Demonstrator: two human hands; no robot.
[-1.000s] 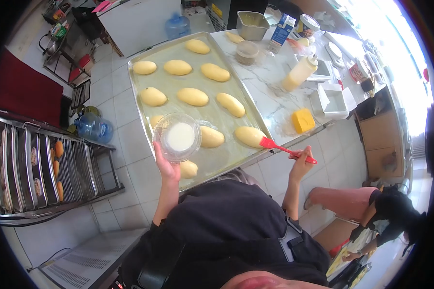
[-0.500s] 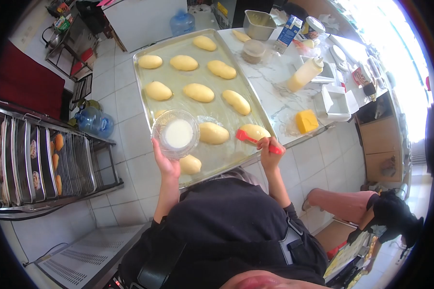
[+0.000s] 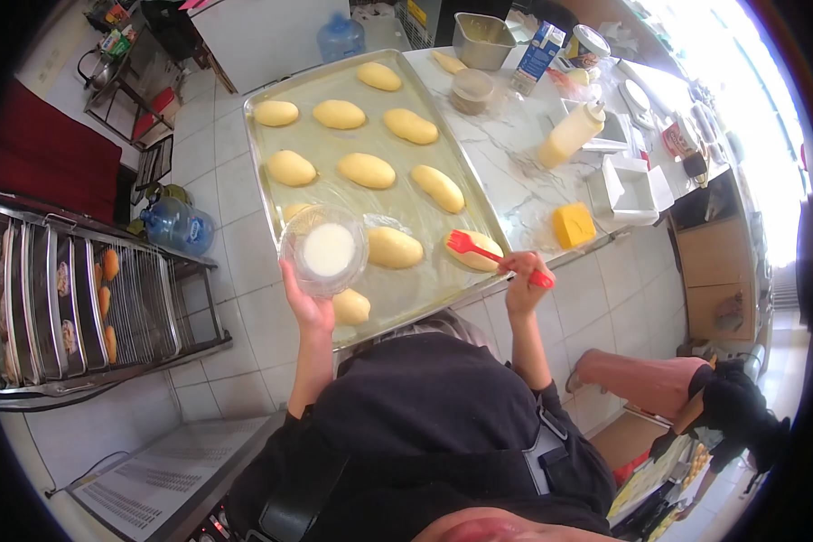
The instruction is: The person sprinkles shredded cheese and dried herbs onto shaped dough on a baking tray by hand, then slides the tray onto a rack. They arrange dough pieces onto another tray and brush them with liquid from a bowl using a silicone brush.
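Right-hand grip [image 3: 522, 271] is wrapped round the handle of a red brush [image 3: 461, 241], with the bristle end laid across the dough piece [image 3: 486, 242] at the near-right corner of the tray [image 3: 415, 294]. A second ago that hand was farther out to the right and the bristles were down at the dough's right end; now they're over toward its left end. Compared with half a second back, they've also shifted to the far side of it.

So the dough sits just left of the right-hand grip, with the brush bridging the two. Left-hand grip [image 3: 309, 305] is cupping a clear bowl [image 3: 325, 287] of white liquid [image 3: 328, 250], held above the tray's left side, pretty much where it was before. Yellow thing [image 3: 574, 225] on the desk [image 3: 506, 190], fwiw, is right of the tray.
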